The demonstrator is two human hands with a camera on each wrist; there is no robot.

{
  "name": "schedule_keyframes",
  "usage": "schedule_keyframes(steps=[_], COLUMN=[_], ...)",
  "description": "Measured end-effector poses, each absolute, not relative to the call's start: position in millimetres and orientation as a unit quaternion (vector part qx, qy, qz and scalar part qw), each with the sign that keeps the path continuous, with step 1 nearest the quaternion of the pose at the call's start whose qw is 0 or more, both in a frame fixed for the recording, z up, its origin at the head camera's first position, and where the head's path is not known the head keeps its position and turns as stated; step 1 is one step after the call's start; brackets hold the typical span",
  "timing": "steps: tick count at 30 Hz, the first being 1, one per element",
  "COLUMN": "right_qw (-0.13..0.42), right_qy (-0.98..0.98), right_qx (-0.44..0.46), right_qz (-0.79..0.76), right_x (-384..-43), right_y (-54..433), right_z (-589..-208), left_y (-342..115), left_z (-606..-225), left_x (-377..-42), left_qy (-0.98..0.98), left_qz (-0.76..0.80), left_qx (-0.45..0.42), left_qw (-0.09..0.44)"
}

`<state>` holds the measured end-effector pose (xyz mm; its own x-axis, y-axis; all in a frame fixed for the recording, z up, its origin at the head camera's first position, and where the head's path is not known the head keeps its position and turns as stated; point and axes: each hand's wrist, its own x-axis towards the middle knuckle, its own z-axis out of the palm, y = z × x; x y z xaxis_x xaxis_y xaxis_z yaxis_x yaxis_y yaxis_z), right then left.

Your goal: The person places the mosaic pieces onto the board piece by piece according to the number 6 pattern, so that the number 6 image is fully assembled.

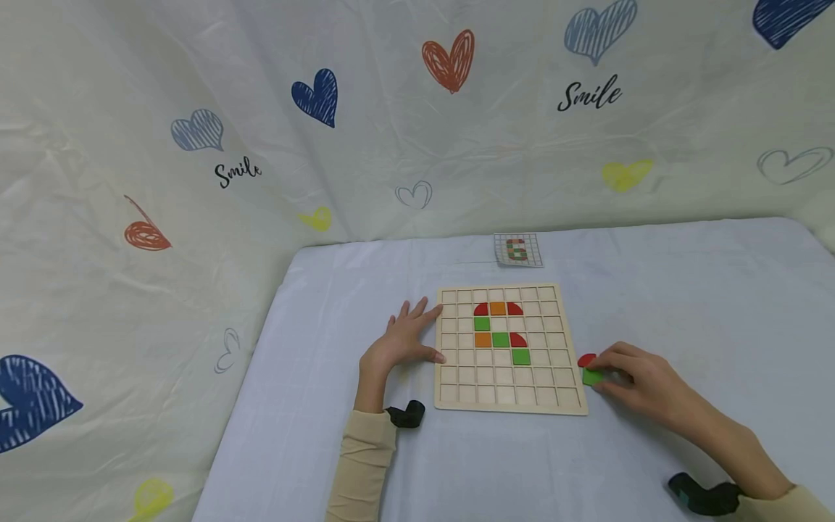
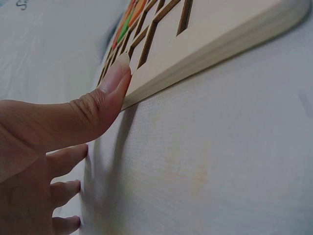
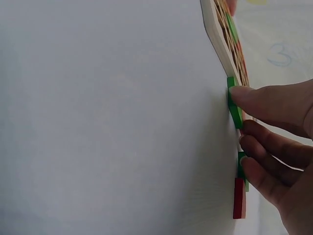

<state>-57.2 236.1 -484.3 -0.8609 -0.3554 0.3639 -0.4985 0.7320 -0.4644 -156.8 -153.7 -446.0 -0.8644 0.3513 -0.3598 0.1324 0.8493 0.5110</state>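
A square wooden grid board (image 1: 470,399) lies on the table, bearing red quarter-round, orange square and green square tiles. My left hand (image 1: 406,338) is spread at the board's left side, thumb and index fingertips on its rim; the thumb (image 2: 105,90) overlaps the wooden edge in the left wrist view. Just off the board's right edge, my right hand (image 1: 636,373) pinches a green tile (image 1: 591,377) between thumb and index finger. Beside it sits a red rounded tile (image 1: 586,359). In the right wrist view, another green tile (image 3: 241,166) and a red tile (image 3: 238,198) show under the other fingers.
A small pattern card (image 1: 518,250) with a coloured figure on a grid lies behind the board. A white cloth covers the table (image 1: 313,449). Behind rises a white sheet (image 1: 378,109) printed with hearts and words. Black straps (image 1: 407,414) sit at both wrists.
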Motion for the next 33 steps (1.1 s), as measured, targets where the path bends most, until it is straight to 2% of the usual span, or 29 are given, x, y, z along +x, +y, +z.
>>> schedule_keyframes(steps=[12,20,33], right_qw=[0.144,0.127,0.138], right_qy=[-0.911,-0.919,-0.928], right_qx=[0.253,0.238,0.213], right_qz=[0.291,0.286,0.272], right_x=[-58.2,-57.4,-66.4], right_y=[237.8,236.4,231.4], right_z=[-487.2,-485.7,-481.0], left_y=[-154.9,-154.2,-154.4], left_z=[-446.7,-445.9,-448.2], left_x=[-157.2,-157.2,-158.4], left_qy=[0.934,0.933,0.934], left_qz=[0.245,0.246,0.245], left_qx=[0.130,0.128,0.129], left_qw=[0.226,0.228,0.227])
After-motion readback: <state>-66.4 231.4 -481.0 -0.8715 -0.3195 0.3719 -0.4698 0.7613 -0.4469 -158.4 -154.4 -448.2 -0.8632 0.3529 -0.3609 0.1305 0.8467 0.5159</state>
